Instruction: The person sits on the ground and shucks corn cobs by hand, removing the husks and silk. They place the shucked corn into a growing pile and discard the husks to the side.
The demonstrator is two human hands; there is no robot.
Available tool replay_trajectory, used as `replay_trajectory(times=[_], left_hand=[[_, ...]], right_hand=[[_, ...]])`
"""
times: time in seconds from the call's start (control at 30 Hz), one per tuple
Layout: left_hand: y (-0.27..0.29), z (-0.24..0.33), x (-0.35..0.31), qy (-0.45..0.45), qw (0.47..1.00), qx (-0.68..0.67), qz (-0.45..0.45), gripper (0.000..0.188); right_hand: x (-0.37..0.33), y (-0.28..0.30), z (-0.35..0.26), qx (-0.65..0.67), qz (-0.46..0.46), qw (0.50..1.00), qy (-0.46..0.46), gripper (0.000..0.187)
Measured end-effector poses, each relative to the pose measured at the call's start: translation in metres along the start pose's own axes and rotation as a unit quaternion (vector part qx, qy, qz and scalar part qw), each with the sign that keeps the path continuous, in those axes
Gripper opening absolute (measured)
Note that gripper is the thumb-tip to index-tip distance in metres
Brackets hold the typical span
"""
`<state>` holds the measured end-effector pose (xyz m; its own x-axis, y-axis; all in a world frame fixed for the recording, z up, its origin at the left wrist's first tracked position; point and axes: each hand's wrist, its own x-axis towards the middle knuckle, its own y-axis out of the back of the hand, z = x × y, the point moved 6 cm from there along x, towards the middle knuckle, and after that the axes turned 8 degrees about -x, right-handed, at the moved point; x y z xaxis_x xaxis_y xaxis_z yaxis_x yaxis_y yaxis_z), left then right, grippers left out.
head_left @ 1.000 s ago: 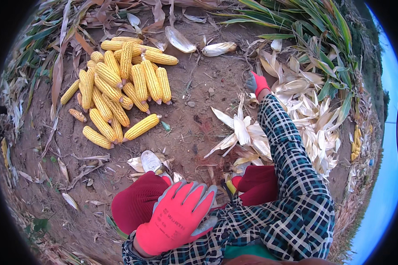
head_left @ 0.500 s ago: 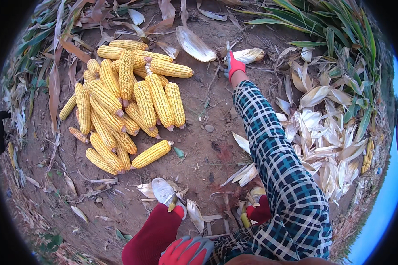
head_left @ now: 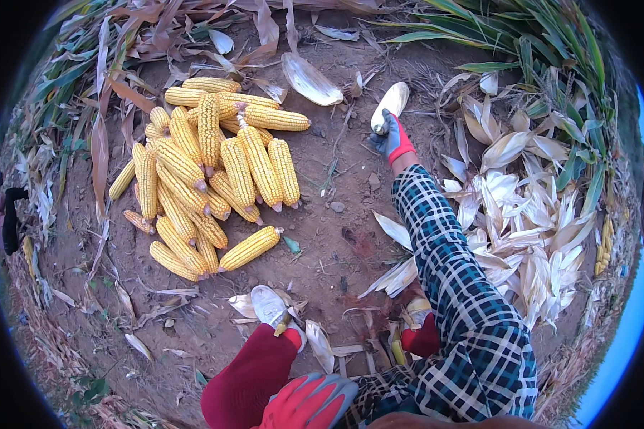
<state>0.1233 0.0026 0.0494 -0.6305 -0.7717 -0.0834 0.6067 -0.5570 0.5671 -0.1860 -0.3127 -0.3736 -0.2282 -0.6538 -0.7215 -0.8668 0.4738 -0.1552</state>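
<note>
Head view: one ear (head_left: 393, 101), pale husk on, upper right of centre above the soil (head_left: 315, 247); far end tilted up and right, near end in the right hand.
Right hand (head_left: 392, 138): gloved, red and grey; closed about the ear's near end, arm extended forward.
Left hand (head_left: 311, 402): gloved likewise, lower edge, beside the red leg (head_left: 249, 379); fingers together and bent, palm hidden; whether anything is held, cannot tell.
Grip: best judged firm, fingers well round the solid ear; pinching husk alone could let it tear or slip.
Balance: held at one end, so the far end is apt to dip; a steady wrist should serve.
Sleeve (head_left: 447, 236): checked, running left of the husk heap (head_left: 522, 232); best carried clear, as dry husks could snag the cuff.
Loose husk (head_left: 311, 79): single, left of the ear and apart from it; better left out of the grasp.
Cob heap (head_left: 182, 163): yellow, bare, left of centre, well apart from the ear.
Lone cob (head_left: 250, 248): bare, at the heap's lower right.
Shoe (head_left: 268, 306): pale, below the lone cob; footing best kept off the cobs.
</note>
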Motion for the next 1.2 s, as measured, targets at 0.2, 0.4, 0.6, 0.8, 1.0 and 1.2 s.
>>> replay_trajectory(times=[0.2, 0.4, 0.6, 0.8, 1.0, 1.2], left_hand=[[0.003, 0.042, -0.009, -0.034, 0.997, -0.040, -0.057, 0.065], [-0.027, 0.048, -0.015, -0.092, 0.994, 0.047, -0.026, 0.068], [-0.041, -0.002, 0.051, 0.039, 0.934, -0.341, 0.103, 0.073], [-0.050, 0.053, 0.111, -0.060, 0.828, -0.545, 0.121, 0.064], [-0.099, 0.026, 0.107, 0.060, 0.718, -0.693, 0.007, 0.036], [-0.115, 0.029, 0.112, 0.083, 0.718, -0.689, -0.056, 0.038]], right_hand=[[-0.140, 0.029, 0.048, 0.213, -0.238, 0.947, 0.022, 0.054], [-0.291, 0.021, 0.044, 0.182, -0.303, 0.931, 0.093, 0.046], [-0.420, 0.014, -0.030, -0.055, -0.266, 0.926, 0.263, 0.044], [-0.553, 0.029, -0.090, -0.479, 0.008, 0.682, 0.553, 0.073], [-0.551, 0.065, -0.071, -0.436, -0.224, 0.749, 0.445, 0.061], [-0.504, 0.098, -0.107, -0.142, -0.101, 0.893, 0.415, 0.041]])
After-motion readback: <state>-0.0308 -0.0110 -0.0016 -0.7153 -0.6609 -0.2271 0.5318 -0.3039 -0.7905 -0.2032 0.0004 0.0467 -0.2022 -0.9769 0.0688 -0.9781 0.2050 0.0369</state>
